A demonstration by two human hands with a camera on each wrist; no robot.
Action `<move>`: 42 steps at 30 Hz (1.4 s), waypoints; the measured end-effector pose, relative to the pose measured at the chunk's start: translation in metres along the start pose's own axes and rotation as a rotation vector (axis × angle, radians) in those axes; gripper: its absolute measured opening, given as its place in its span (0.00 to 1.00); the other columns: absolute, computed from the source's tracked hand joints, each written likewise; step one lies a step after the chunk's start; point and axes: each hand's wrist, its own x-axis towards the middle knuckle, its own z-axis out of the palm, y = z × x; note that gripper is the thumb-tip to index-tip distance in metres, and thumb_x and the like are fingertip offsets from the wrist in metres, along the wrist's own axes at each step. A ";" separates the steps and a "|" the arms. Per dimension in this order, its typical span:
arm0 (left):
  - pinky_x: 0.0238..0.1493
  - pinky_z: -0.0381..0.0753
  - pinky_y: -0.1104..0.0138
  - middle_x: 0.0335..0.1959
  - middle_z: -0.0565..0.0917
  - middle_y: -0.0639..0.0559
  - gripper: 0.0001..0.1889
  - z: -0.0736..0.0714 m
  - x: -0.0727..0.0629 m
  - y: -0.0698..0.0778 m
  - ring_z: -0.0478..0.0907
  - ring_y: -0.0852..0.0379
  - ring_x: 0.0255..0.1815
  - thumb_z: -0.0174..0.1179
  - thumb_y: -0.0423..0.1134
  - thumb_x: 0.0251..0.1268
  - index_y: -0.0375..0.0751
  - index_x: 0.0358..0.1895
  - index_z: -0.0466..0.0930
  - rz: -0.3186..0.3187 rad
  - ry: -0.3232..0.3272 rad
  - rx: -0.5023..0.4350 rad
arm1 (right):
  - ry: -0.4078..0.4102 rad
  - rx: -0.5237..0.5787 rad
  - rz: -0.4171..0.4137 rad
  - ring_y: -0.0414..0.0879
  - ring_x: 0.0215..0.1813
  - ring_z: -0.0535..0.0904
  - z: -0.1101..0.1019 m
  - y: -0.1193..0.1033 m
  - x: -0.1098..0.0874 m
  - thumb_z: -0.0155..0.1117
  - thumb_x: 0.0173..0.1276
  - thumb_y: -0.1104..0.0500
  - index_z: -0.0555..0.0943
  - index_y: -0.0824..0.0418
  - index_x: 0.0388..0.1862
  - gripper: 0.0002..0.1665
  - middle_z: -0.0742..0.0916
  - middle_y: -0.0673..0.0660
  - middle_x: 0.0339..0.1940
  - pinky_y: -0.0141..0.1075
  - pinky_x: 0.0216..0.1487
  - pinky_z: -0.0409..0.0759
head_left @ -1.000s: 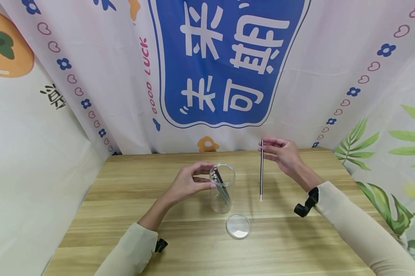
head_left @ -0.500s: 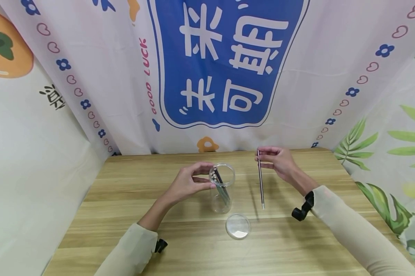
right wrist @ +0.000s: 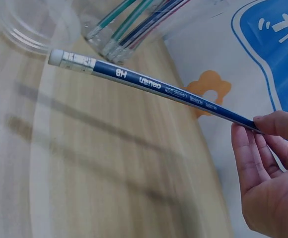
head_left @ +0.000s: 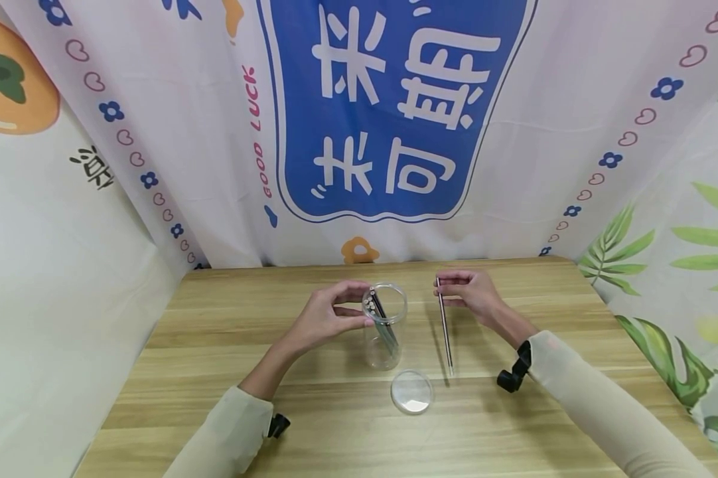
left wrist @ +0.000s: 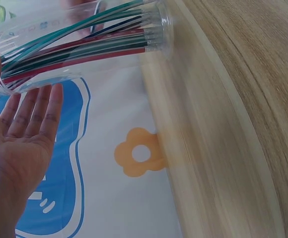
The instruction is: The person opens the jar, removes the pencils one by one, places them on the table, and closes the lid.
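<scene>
A clear plastic jar (head_left: 395,338) stands upright on the wooden table, with several pencils (left wrist: 79,49) leaning inside, eraser ends down. My left hand (head_left: 323,318) holds the jar near its rim, thumb on one side and fingers on the other. To the right of the jar, my right hand (head_left: 477,296) pinches a dark blue pencil (right wrist: 149,85) by its far end between thumb and fingertips. This pencil slants down toward me, its white eraser (right wrist: 56,57) lowest and close over the table. Its pinched tip is hidden by the fingers.
A round clear lid (head_left: 412,392) lies flat on the table (head_left: 227,345), just in front of the jar. Behind the table's far edge hangs a printed curtain (head_left: 215,166); leaf-patterned cloth (head_left: 681,279) covers the right side.
My right hand has come down and to the left with the pencil, toward the jar, and the pencil's eraser end has dropped lower. My left hand and the jar have stayed put.
</scene>
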 end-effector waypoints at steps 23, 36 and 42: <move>0.56 0.90 0.58 0.61 0.85 0.37 0.31 0.001 -0.001 -0.001 0.86 0.40 0.59 0.79 0.27 0.57 0.35 0.66 0.80 -0.003 -0.001 -0.008 | 0.016 -0.084 0.079 0.47 0.44 0.92 0.009 0.031 0.005 0.69 0.68 0.76 0.74 0.82 0.66 0.29 0.87 0.74 0.57 0.39 0.45 0.93; 0.59 0.89 0.52 0.61 0.86 0.39 0.32 0.001 -0.001 -0.001 0.87 0.42 0.59 0.80 0.31 0.57 0.38 0.66 0.80 -0.020 0.004 0.014 | 0.026 -0.117 0.115 0.46 0.43 0.91 0.014 0.041 0.007 0.69 0.67 0.78 0.76 0.81 0.66 0.28 0.89 0.70 0.54 0.38 0.47 0.92; 0.57 0.90 0.51 0.61 0.85 0.38 0.32 0.000 -0.001 -0.002 0.87 0.40 0.59 0.80 0.29 0.57 0.36 0.66 0.80 -0.017 -0.001 -0.008 | 0.018 -0.189 0.089 0.44 0.41 0.90 0.016 0.043 0.009 0.71 0.66 0.77 0.77 0.81 0.63 0.27 0.87 0.72 0.54 0.37 0.46 0.92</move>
